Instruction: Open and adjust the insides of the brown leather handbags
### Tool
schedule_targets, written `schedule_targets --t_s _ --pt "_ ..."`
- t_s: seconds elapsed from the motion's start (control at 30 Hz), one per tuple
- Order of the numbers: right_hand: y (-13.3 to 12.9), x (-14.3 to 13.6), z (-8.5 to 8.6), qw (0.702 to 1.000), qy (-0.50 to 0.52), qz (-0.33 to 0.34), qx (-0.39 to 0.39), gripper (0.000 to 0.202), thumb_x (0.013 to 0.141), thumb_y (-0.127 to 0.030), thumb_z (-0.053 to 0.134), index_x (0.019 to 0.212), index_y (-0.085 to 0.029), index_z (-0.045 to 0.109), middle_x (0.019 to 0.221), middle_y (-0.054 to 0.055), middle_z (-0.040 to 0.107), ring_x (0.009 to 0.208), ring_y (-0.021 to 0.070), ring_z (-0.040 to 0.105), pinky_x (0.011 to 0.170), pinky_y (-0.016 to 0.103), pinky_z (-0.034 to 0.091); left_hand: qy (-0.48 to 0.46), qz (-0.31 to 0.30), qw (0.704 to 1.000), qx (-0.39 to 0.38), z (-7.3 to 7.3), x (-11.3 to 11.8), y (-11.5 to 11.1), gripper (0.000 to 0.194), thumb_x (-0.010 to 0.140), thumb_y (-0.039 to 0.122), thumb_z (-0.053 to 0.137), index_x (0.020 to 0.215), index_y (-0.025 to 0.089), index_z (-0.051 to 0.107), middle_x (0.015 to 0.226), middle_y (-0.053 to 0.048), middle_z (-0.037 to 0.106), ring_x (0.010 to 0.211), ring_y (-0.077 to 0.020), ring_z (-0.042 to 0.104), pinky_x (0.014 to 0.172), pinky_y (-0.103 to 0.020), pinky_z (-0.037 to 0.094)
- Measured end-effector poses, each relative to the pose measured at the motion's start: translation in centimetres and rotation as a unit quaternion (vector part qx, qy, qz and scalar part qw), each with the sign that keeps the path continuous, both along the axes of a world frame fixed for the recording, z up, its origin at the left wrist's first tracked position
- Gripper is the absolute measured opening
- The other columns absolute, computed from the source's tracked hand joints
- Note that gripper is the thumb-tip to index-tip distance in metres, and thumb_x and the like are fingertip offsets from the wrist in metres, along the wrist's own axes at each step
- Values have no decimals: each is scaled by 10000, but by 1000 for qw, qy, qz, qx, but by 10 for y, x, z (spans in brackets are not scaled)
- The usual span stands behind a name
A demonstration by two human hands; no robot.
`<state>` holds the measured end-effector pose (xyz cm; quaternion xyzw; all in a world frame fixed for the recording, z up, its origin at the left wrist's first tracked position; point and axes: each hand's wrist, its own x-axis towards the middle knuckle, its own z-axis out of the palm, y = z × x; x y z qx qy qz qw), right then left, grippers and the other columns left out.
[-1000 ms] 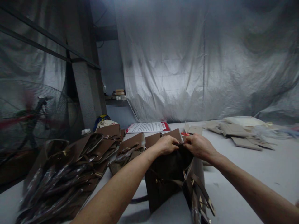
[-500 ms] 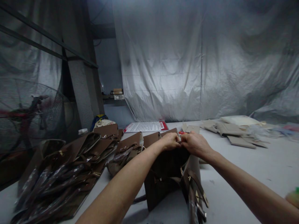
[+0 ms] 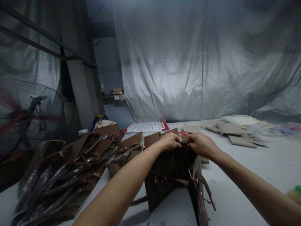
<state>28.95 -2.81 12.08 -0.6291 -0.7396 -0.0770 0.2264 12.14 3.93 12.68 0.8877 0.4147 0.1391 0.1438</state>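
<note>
Centrally, left hand, right hand, fingers clamped on bag's edge; tabletop spreading rightward

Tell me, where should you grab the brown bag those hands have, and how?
I'd pinch the brown bag by its top edge, coming from above. It gapes toward the camera, so that thin edge is easy to nip; the left hand and right hand both pinch there. The strap on the right curls loose, so it might steady the bag less.
</note>
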Motion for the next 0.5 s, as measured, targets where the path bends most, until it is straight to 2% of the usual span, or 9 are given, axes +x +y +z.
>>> schedule_targets --t_s 0.2,0.3,0.4,0.5 --pt "5 0 -4 999 37 8 3 122 708 -247 556 745 -229 671 667 6 612 636 138 541 537 235 300 37 62 996 42 8 7 -11 181 646 334 648 760 204 700 621 13 596 674 -135 548 602 -209 395" --pt "1 3 -4 989 136 47 30 197 733 -351 574 836 -200 648 782 28 644 733 165 571 621 248 384 74 95 991 58 20 5 -19 162 646 313 642 725 182 697 650 -16 618 698 -162 567 628 -229 413" --pt "-21 3 -5 955 283 81 39 333 777 -444 538 978 -185 594 949 68 645 853 194 591 747 292 443 108 139 982 62 35 -5 -23 179 629 293 645 722 146 689 697 -58 641 727 -202 590 646 -258 433" --pt "-54 0 -12 921 371 121 -14 447 806 -504 489 1126 -192 509 1097 117 602 996 238 573 816 336 465 131 182 973 44 41 -18 -24 185 627 262 626 735 121 680 698 -83 649 706 -213 603 636 -267 443"
